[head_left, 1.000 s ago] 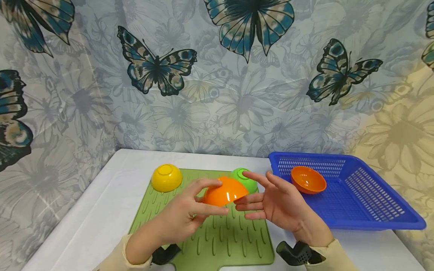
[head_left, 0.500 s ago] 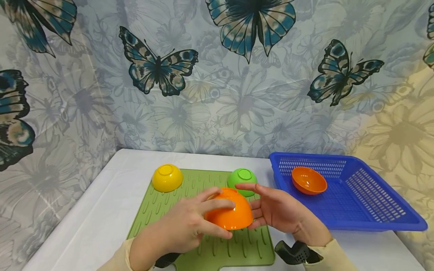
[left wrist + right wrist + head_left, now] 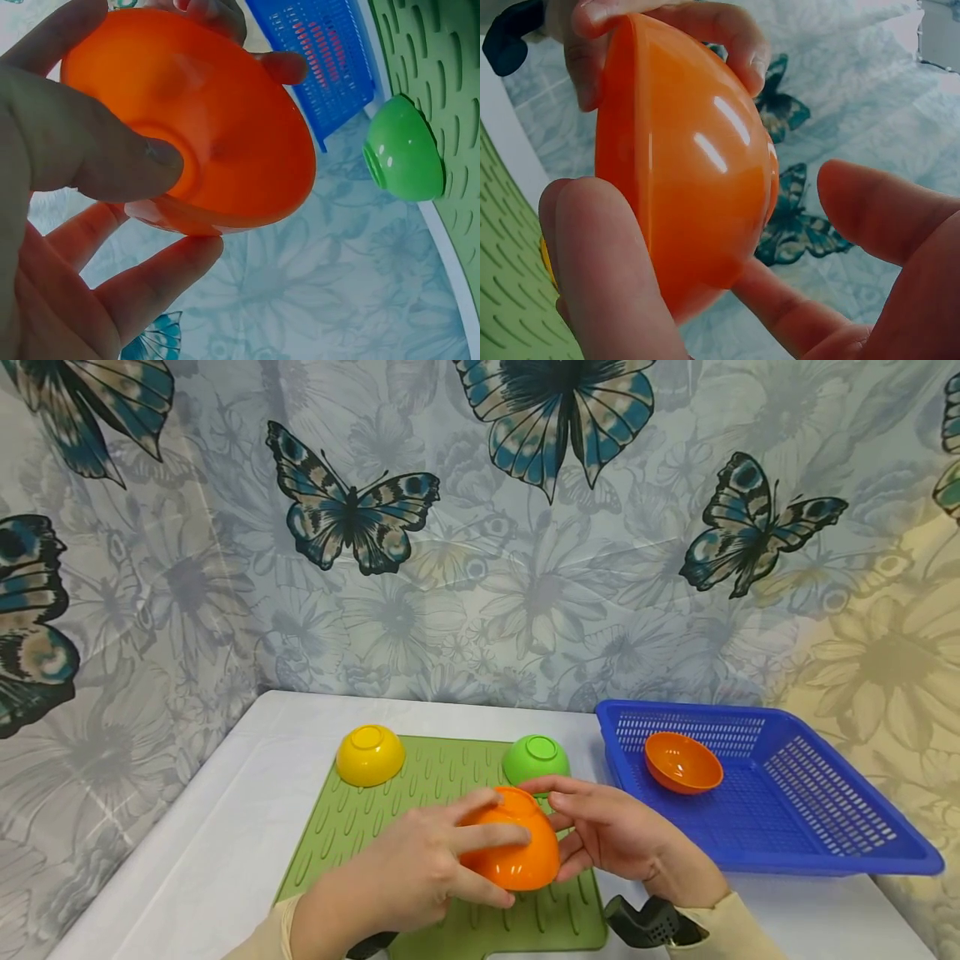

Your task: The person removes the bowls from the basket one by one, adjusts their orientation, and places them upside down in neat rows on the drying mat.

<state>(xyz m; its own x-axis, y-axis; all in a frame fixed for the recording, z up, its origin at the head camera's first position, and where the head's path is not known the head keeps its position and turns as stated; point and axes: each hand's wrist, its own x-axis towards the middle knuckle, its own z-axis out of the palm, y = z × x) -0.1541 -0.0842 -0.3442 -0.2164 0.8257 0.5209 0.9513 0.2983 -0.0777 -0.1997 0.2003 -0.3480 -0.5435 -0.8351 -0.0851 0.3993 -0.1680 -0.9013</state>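
Note:
My left hand (image 3: 427,852) grips an orange bowl (image 3: 525,856) over the green board, fingers spread over its outside. The bowl is tilted with its foot uppermost in the head view. My right hand (image 3: 611,831) is at the bowl's right side. In the right wrist view its fingers (image 3: 604,255) lie at the bowl's rim, and the thumb stands off from the outer wall. A yellow bowl (image 3: 370,756) sits upside down at the board's far left corner. An upturned green bowl (image 3: 536,760) sits at the far right corner. My palms are partly hidden.
The green ridged board (image 3: 435,768) lies on a white-covered table (image 3: 202,810). At the right stands a blue perforated basket (image 3: 795,827) with another orange bowl (image 3: 683,764) in it, opening upward. Butterfly-patterned cloth (image 3: 510,610) hangs behind.
My left hand has lowered the orange bowl toward me and turned it so more of its outside shows. My right hand has moved slightly down, its fingers coming closer round the bowl's edge.

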